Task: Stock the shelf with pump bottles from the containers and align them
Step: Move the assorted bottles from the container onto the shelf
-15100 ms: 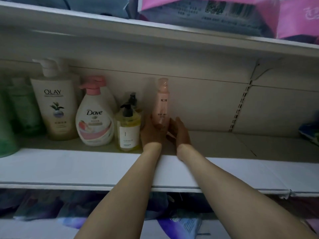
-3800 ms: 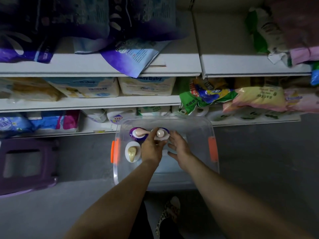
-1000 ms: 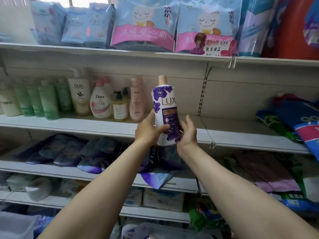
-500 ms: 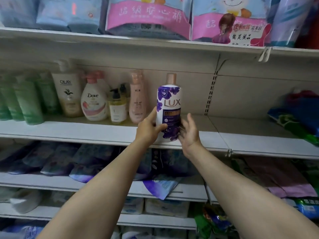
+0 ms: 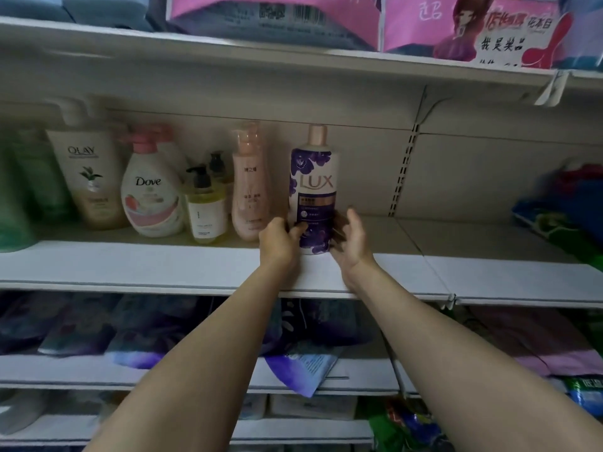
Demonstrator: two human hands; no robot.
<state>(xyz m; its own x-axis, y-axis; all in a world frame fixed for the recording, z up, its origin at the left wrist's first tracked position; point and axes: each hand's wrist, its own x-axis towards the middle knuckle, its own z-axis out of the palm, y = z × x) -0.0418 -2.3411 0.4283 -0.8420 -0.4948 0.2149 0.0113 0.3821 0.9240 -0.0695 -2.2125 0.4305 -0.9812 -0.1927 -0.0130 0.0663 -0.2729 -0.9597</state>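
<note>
While blur smears the far left: green bottles point(image 5: 19, 203) there show no legible print.
Hidden: the base of the LUX bottle point(image 5: 315, 194) sits behind both hands; its pump head is not clear, only a pinkish neck.
Cut off: packs point(image 5: 274, 17) on the upper shelf lose their tops at the frame edge.
Hard to tell: small print on every label; a 2nd dark pump behind the yellow bottle point(image 5: 207, 210) is dim.
LUX bottle: upright on the shelf point(image 5: 163, 265), near its front edge, just right of the pink bottle point(image 5: 248, 187); purple flowers, "LUX" in large letters.
Left hand point(image 5: 279, 243): grip curled round the bottle's lower left, thumb on the front.
Right hand point(image 5: 350, 239): fingers bent round the lower right side; contact looks likely but is partly hidden.
Olay bottle point(image 5: 88, 177): reads "OLAY", white pump.
Dove bottle point(image 5: 150, 197): reads "Dove", pink pump.
Pink bottle: a few characters, unreadable.
Pink pack point(image 5: 489, 27): Chinese writing and a cartoon figure.
Lower shelves: dark purple packs point(image 5: 98, 324), blurred.
</note>
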